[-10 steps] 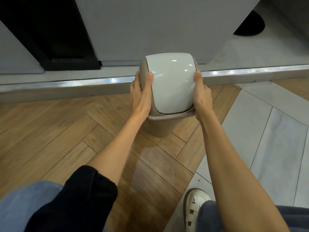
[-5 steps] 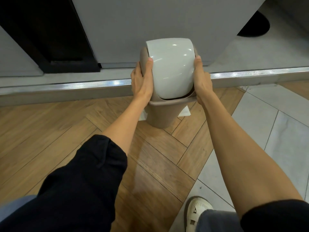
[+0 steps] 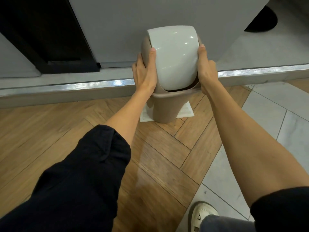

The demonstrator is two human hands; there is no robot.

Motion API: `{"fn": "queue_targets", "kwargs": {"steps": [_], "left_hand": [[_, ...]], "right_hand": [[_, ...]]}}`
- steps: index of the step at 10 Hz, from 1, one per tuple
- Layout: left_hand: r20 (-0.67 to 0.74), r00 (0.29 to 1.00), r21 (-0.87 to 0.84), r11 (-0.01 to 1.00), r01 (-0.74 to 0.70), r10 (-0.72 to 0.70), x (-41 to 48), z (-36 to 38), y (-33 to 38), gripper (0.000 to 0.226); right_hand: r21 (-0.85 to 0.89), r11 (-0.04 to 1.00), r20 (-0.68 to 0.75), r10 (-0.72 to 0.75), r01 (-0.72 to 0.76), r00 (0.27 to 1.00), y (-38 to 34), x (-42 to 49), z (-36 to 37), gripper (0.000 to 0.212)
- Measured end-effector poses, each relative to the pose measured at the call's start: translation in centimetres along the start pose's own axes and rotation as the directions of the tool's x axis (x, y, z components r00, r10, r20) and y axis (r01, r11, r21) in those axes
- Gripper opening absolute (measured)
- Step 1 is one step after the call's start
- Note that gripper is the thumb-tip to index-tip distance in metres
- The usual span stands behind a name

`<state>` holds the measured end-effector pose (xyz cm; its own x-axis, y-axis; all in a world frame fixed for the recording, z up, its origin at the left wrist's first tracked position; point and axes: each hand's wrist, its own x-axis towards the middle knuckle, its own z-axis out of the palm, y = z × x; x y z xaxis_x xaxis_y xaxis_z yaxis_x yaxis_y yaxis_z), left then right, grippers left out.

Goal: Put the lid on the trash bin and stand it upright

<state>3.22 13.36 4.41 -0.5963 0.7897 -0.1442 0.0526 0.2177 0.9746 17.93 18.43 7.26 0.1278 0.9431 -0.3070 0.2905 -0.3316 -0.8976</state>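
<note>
Against the step's metal edge [image 3: 83, 85], both hands, left hand [image 3: 144, 73] and right hand [image 3: 206, 71], clasp the lid [image 3: 173, 57] on the upright trash bin [image 3: 164, 109]; letting go seems next.

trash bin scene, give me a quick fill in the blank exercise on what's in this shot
1. The trash bin stands on a sheet of ____ lying on the wood floor.
2. The lid has a pale swing flap set in a ____ frame that matches the bin.
3. The left hand and the right hand press on opposite ____ of the lid.
4. A white ____ shows at the bottom edge, on the tiled floor.

Missing words: paper; brown; sides; shoe
</note>
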Motion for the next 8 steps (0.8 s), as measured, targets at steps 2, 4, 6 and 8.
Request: {"fn": "queue_targets", "kwargs": {"steps": [2, 4, 6, 8], "left_hand": [[-0.013, 1.0, -0.015, 1.0, -0.004, 0.004, -0.2, 0.2, -0.4, 0.067], [0.005, 1.0, 0.006, 1.0, 0.009, -0.009, -0.2, 0.2, -0.2, 0.067], [0.105, 0.994, 0.13, 0.991, 0.021, -0.035, -0.4, -0.8, 0.8, 0.072], [0.104, 0.989, 0.463, 0.885, 0.048, -0.108, -1.9, -3.6, 6.9, 0.081]], "right_hand": [[-0.014, 1.0, -0.004, -0.009, 0.009, 1.0, 0.5, 0.1, 0.0, 0.08], [-0.013, 1.0, -0.002, -0.014, 0.014, 1.0, 0.7, 0.7, 0.0, 0.071], [-0.014, 0.997, 0.017, 0.077, -0.077, 0.997, -0.1, 0.5, -0.1, 0.085], [-0.378, 0.922, 0.048, 0.113, -0.086, 0.992, -5.3, -1.6, -3.7, 0.081]]}}
